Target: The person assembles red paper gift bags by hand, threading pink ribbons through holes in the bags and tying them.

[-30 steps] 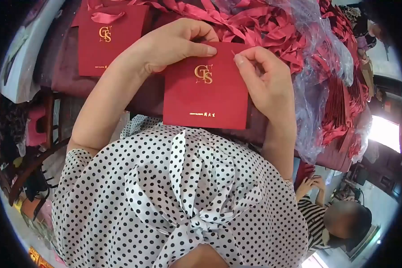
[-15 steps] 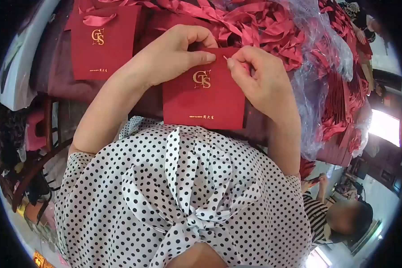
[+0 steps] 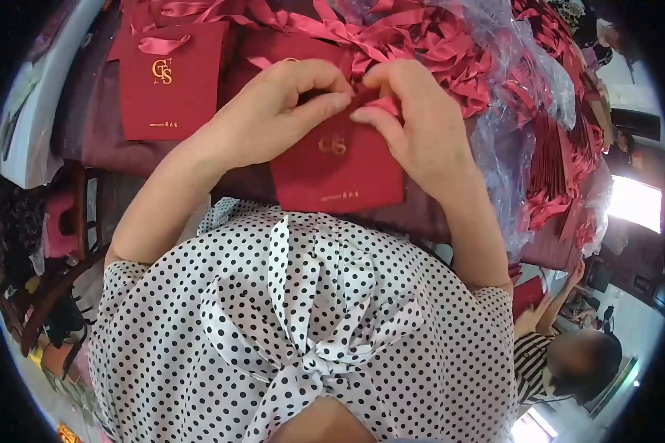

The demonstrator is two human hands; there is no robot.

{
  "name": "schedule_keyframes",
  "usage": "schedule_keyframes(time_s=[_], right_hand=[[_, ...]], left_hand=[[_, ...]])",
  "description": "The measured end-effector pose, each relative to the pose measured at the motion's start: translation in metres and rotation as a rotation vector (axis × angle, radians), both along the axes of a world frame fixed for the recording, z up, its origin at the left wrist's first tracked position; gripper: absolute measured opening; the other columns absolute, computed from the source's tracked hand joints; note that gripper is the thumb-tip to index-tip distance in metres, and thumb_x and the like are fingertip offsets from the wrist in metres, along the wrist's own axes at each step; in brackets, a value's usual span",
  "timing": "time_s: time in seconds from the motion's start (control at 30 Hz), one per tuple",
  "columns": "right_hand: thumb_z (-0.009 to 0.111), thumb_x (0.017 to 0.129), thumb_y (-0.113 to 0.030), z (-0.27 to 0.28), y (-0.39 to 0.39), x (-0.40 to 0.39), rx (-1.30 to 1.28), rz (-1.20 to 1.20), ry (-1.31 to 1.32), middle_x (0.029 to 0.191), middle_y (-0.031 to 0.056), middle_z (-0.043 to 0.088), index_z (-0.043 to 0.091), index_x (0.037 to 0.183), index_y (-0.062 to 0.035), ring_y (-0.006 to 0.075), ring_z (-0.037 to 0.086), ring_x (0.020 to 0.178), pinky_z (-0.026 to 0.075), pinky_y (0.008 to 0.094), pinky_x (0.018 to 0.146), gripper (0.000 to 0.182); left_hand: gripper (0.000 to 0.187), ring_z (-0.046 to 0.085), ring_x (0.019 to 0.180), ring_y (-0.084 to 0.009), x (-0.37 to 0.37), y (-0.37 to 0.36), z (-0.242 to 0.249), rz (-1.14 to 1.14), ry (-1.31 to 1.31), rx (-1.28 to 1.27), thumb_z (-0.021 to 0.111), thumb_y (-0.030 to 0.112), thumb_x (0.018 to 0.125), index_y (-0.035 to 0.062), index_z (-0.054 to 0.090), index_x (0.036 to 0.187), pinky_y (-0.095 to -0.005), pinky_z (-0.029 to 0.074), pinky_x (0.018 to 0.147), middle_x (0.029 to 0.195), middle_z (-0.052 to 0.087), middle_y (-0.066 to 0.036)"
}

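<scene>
A red paper gift bag (image 3: 336, 173) with a gold GTS logo lies flat in front of me, its lower edge close to my shirt. My left hand (image 3: 284, 107) pinches thumb to fingers at the bag's top edge; the fingertips partly hide what is between them. On the other side of that edge, my right hand (image 3: 425, 122) is closed on a pink-red satin ribbon (image 3: 386, 108), which shows between its thumb and fingers. The ribbon's ends and the bag's holes are hidden by my fingers.
Another red bag (image 3: 168, 100) with a ribbon handle lies to the left. Loose ribbons (image 3: 451, 63) are heaped behind my hands. Clear plastic wrap (image 3: 506, 140) and stacked red bags (image 3: 558, 170) lie to the right. A co-worker in a striped top (image 3: 532, 362) handles something red.
My right hand has shifted up and now has ribbon showing in its grasp. My left hand moved slightly left and down. The bag tilted, dimming its logo. The co-worker's arms reached out.
</scene>
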State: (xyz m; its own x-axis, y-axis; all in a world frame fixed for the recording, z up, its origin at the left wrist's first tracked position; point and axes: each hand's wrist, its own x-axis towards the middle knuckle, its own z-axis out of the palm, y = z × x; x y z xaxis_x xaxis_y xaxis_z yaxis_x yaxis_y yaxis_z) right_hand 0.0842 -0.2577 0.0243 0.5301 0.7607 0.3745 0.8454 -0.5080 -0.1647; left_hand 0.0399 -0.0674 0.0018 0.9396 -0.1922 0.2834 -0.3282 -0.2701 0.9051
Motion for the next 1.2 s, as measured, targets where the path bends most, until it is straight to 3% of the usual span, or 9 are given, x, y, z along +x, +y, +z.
schedule_keyframes(time_s=[0.23, 0.3, 0.4, 0.7, 0.8, 0.9, 1.0, 1.1, 1.2], right_hand=[[0.072, 0.077, -0.012, 0.003, -0.012, -0.004, 0.195, 0.047, 0.375, 0.093, 0.0103, 0.051, 0.058, 0.09, -0.0038, 0.0309, 0.058, 0.079, 0.047, 0.0393, 0.066, 0.021], [0.072, 0.077, -0.012, 0.003, -0.012, -0.008, 0.22, 0.073, 0.387, 0.091, 0.0105, 0.052, 0.058, 0.09, -0.0036, 0.0307, 0.058, 0.079, 0.047, 0.0392, 0.066, 0.021], [0.072, 0.077, -0.011, -0.001, -0.012, -0.009, 0.242, 0.103, 0.408, 0.088, 0.0109, 0.054, 0.058, 0.091, -0.0032, 0.03, 0.058, 0.077, 0.047, 0.0386, 0.066, 0.021], [0.073, 0.076, -0.011, 0.01, -0.02, -0.009, 0.261, 0.16, 0.488, 0.081, 0.0105, 0.054, 0.056, 0.089, -0.0029, 0.0273, 0.056, 0.07, 0.046, 0.0348, 0.062, 0.023], [0.073, 0.075, -0.011, 0.012, -0.026, -0.008, 0.225, 0.064, 0.526, 0.077, 0.0086, 0.053, 0.055, 0.088, -0.003, 0.0228, 0.054, 0.064, 0.044, 0.0323, 0.058, 0.023], [0.073, 0.076, -0.01, 0.005, -0.034, -0.005, 0.243, -0.005, 0.551, 0.075, 0.0064, 0.051, 0.055, 0.087, -0.003, 0.0166, 0.05, 0.059, 0.041, 0.0294, 0.053, 0.023], [0.073, 0.076, -0.011, -0.001, -0.033, -0.005, 0.268, 0.025, 0.567, 0.075, 0.0065, 0.051, 0.056, 0.087, -0.0035, 0.0169, 0.049, 0.058, 0.041, 0.0299, 0.054, 0.022], [0.073, 0.076, -0.012, -0.005, -0.035, -0.006, 0.242, -0.03, 0.611, 0.078, 0.007, 0.053, 0.058, 0.094, -0.0043, 0.019, 0.054, 0.069, 0.045, 0.0306, 0.06, 0.024], [0.073, 0.077, -0.014, -0.016, -0.041, -0.007, 0.332, -0.003, 0.428, 0.087, 0.0088, 0.058, 0.06, 0.103, -0.0047, 0.0235, 0.056, 0.085, 0.047, 0.0328, 0.071, 0.03]], left_hand=[[0.012, 0.053, 0.081, -0.0052, 0.008, 0.016, 0.004, -0.255, 0.472, -0.205, 0.053, 0.004, 0.092, -0.003, 0.061, 0.097, -0.0205, 0.044, 0.076, 0.088, 0.06, 0.001], [0.011, 0.054, 0.079, -0.0063, 0.013, 0.012, 0.004, -0.278, 0.459, -0.264, 0.056, 0.001, 0.088, -0.0024, 0.061, 0.097, -0.0214, 0.044, 0.074, 0.085, 0.059, 0.001], [0.015, 0.056, 0.069, -0.0123, 0.028, 0.011, 0.0, -0.401, 0.259, 0.182, 0.065, 0.005, 0.08, 0.002, 0.062, 0.095, -0.0295, 0.045, 0.065, 0.075, 0.061, -0.005], [0.015, 0.054, 0.073, -0.0251, 0.034, 0.004, 0.018, -0.557, -0.037, 0.248, 0.064, -0.003, 0.073, -0.0017, 0.054, 0.084, -0.0342, 0.044, 0.067, 0.076, 0.052, -0.011], [0.013, 0.052, 0.075, -0.0292, 0.033, 0.028, 0.027, -0.272, -0.379, 0.505, 0.062, -0.001, 0.074, -0.0015, 0.051, 0.082, -0.0342, 0.043, 0.065, 0.08, 0.05, -0.012], [0.012, 0.054, 0.073, -0.0173, 0.025, 0.053, 0.039, 0.008, 0.037, 0.563, 0.061, 0.002, 0.082, -0.0014, 0.051, 0.086, -0.0323, 0.043, 0.066, 0.08, 0.051, -0.008], [0.014, 0.053, 0.076, -0.0128, 0.005, 0.028, 0.017, 0.244, -0.073, 0.268, 0.06, 0.007, 0.088, -0.0005, 0.051, 0.096, -0.0266, 0.044, 0.069, 0.084, 0.053, -0.006], [0.018, 0.049, 0.09, -0.0242, -0.016, 0.024, 0.006, -0.142, -0.145, 0.366, 0.065, 0.008, 0.083, 0.0009, 0.052, 0.092, -0.034, 0.041, 0.082, 0.09, 0.051, -0.01], [0.025, 0.044, 0.092, -0.0274, -0.029, 0.021, -0.006, -0.073, -0.114, 0.362, 0.07, 0.012, 0.078, -0.0004, 0.049, 0.085, -0.034, 0.037, 0.083, 0.093, 0.046, -0.011]])
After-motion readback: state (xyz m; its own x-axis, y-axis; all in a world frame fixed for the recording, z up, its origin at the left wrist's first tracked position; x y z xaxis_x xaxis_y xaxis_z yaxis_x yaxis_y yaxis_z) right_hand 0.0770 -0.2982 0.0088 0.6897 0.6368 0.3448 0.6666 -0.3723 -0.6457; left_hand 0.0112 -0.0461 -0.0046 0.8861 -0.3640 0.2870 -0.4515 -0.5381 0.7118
